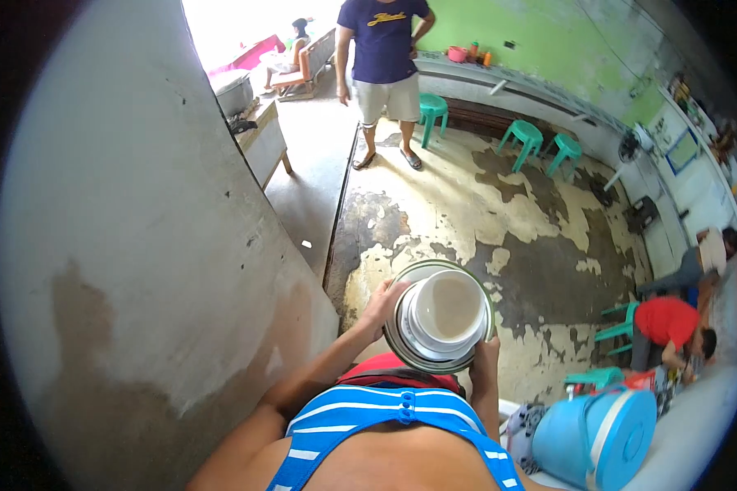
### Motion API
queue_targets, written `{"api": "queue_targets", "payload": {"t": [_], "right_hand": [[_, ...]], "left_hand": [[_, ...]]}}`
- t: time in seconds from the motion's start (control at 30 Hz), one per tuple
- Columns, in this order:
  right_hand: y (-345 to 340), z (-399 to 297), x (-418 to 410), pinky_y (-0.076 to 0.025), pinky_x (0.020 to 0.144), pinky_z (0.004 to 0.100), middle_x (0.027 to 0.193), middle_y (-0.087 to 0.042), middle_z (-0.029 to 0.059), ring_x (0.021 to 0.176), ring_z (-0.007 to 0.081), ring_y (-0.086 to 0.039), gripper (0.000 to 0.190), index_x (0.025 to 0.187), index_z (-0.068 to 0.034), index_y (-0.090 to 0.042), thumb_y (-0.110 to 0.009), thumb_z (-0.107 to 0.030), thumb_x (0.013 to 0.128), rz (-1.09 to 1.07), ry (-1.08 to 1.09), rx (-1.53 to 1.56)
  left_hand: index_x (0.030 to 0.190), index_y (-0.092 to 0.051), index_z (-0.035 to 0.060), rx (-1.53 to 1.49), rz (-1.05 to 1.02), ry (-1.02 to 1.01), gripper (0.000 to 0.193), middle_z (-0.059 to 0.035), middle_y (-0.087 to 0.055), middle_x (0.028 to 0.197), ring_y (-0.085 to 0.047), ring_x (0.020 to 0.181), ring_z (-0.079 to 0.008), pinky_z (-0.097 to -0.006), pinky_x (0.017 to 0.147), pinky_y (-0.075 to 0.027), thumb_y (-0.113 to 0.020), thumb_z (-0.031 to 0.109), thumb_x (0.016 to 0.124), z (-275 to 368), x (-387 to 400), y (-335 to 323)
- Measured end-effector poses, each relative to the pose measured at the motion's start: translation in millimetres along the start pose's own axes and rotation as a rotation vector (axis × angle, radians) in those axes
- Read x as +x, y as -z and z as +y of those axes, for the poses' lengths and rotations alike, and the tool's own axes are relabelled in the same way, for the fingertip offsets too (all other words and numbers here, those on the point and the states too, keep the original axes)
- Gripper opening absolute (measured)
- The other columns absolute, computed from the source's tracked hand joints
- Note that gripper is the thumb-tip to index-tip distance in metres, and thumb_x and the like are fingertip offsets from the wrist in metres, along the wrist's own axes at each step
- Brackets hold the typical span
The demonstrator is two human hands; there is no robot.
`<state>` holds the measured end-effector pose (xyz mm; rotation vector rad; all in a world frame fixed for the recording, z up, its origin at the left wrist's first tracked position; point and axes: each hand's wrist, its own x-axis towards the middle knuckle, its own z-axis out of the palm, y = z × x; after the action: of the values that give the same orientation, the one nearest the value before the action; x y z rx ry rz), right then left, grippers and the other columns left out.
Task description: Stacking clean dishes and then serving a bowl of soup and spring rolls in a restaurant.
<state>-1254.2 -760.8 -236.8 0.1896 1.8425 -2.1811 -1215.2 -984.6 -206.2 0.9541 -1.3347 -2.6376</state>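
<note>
A stack of dishes is held in front of my body with both hands. At its bottom is a plate with a green rim (439,369), and nested white bowls (451,305) stand on it. The top bowl looks whitish or greyish inside; whether it holds liquid I cannot tell. My left hand (386,307) grips the plate's left edge, the thumb over the rim. My right hand (485,353) supports the lower right edge, its fingers partly hidden under the plate.
A person (386,55) stands ahead near the doorway. Another in a red shirt (663,320) bends at the right. Green plastic stools (522,136) line the far wall. A blue cooler jug (589,436) is close at my right; a bare wall (159,215) rises at my left. The floor paint (546,258) is peeling.
</note>
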Motion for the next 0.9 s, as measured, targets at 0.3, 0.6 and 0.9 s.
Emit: {"api": "queue_targets", "payload": {"t": [0.3,0.6,0.9], "right_hand": [[-60,76,244,-0.045,0.077,0.0281,0.101,-0.059,0.0109,0.089,0.0171,-0.056,0.041,0.111,0.000,-0.050,-0.066,-0.016,0.076,-0.204,0.068,-0.266],[-206,75,401,-0.045,0.078,0.0273,0.100,-0.060,0.0105,0.089,0.0158,-0.058,0.036,0.110,0.000,-0.049,-0.063,-0.007,0.077,-0.602,0.169,-0.287],[-388,86,468,-0.045,0.081,0.0277,0.103,-0.059,0.0103,0.093,0.0176,-0.058,0.042,0.115,-0.001,-0.045,-0.061,-0.002,0.076,-0.860,0.059,-0.258]], "left_hand": [[0.126,-0.043,-0.0010,0.206,0.152,-0.382,0.056,-0.0134,-0.050,0.122,-0.048,0.110,-0.0194,-0.0279,0.094,-0.035,-0.051,0.038,0.087,-39,232,59],[0.125,-0.044,0.0007,-0.142,0.405,-0.582,0.042,-0.0103,-0.055,0.116,-0.051,0.104,-0.0161,-0.0264,0.090,-0.038,-0.051,0.021,0.089,25,343,107],[0.126,-0.044,0.0017,-0.153,0.740,-0.575,0.040,-0.0081,-0.055,0.115,-0.052,0.102,-0.0133,-0.0252,0.087,-0.041,-0.050,0.019,0.090,138,384,189]]}}
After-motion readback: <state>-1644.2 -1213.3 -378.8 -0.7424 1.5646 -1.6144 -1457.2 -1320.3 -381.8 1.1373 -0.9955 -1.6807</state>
